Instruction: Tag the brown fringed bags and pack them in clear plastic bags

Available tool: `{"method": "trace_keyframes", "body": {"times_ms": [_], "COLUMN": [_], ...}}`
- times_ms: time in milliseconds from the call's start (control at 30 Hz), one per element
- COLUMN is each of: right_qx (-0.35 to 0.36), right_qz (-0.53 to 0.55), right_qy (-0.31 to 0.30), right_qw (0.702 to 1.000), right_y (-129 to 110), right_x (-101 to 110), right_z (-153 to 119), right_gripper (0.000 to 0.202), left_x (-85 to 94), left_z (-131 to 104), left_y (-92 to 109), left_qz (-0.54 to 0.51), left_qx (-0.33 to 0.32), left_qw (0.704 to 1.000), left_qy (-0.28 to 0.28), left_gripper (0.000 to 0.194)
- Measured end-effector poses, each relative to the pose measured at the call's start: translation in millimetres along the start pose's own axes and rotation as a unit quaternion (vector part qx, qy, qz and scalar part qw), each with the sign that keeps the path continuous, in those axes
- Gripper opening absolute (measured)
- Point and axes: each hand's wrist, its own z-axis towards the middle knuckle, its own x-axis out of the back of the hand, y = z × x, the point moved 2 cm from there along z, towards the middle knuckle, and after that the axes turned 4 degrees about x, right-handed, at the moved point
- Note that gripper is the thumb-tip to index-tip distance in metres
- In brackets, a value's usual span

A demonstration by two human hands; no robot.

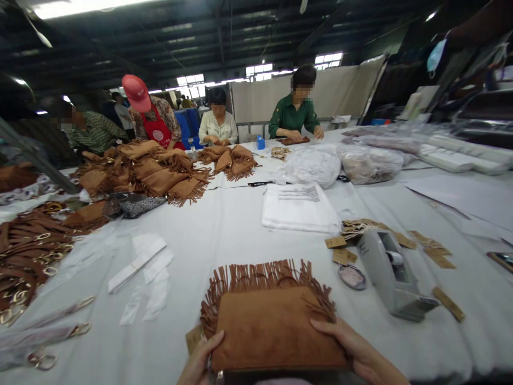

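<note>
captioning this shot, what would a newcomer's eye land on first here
Probably the brown fringed bag at the bottom centre, held by its sides in the left hand and right hand. Next might come the heap of brown fringed pieces at the far left of the white table, with a bright red cap on a person behind it. The grey tape dispenser also stands out, right of the bag.

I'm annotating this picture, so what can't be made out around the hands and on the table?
All in the head view:
Fringed pouch: far side, hidden by its near panel.
Left hand and right hand: most fingers, hidden behind the pouch.
Brown tags: any print, too small.
Dark device: the rest, cut off by the right edge.
</note>
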Motion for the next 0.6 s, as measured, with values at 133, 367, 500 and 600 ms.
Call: {"method": "trace_keyframes", "body": {"times_ms": [133,367,500,600], "right_qx": [-0.106,-0.024,0.076,0.158], "right_qz": [0.047,-0.028,-0.033,-0.022], "right_qy": [-0.007,0.037,0.018,0.006], "right_qw": [0.993,0.999,0.996,0.987], "right_y": [21.0,-60.8,-148.8,-210.6], "right_x": [8.4,-30.4,-68.7,-90.5], "right_z": [-9.7,47.9,63.2,38.6], "right_gripper": [0.029,0.014,0.023,0.027], "left_x": [14.4,-56.8,-114.3,-154.0], "left_z": [-10.1,40.1,56.1,22.0], "left_y": [-17.8,67.0,157.1,215.1], "left_qz": [0.013,0.077,0.107,0.114], "left_qx": [0.089,0.049,-0.043,-0.157], "left_qw": [0.996,0.996,0.993,0.979], "left_qy": [-0.01,0.008,-0.025,-0.057], "left_gripper": [0.052,0.039,0.03,0.03]}}
